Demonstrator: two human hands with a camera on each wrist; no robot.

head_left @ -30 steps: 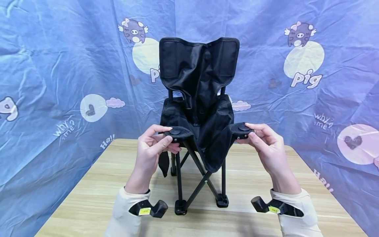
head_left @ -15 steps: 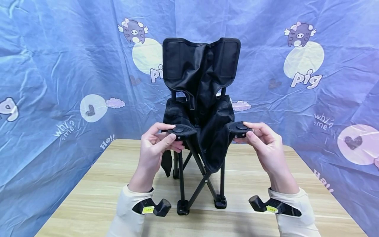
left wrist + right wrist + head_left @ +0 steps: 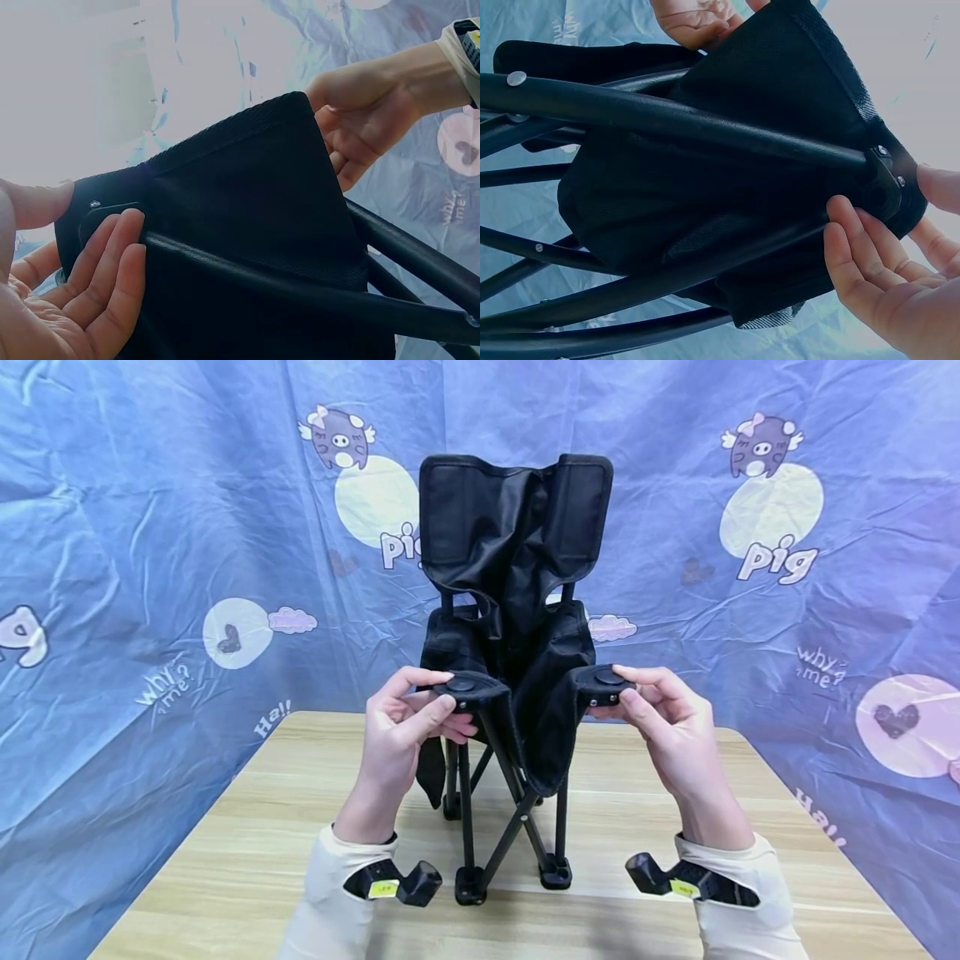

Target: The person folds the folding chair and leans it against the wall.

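A small black folding chair [image 3: 517,518] stands upright, partly folded, its seat cloth sagging between the front corners. My left hand [image 3: 405,718] grips the left front corner [image 3: 472,687] of the chair, thumb and forefinger at its edge. In the left wrist view, other fingers [image 3: 105,277] of that hand lie under the corner beside a tube. On the opposite side my right hand [image 3: 667,714] holds the right front corner [image 3: 600,681], its thumb at the riveted edge. The right wrist view shows the fingers [image 3: 862,255] beneath the corner, near the ends of the frame tubes.
The chair's crossed front legs [image 3: 523,817] end in black plastic feet [image 3: 471,887] on a wooden table [image 3: 262,860]. A black strap-like cloth piece [image 3: 431,772] hangs at the chair's left. Behind is a blue printed curtain [image 3: 225,510].
Both hands have come closer together, the left one moving right more than the right one moves left. The chair's front corners and feet have drawn nearer, and the backrest has shifted slightly right.
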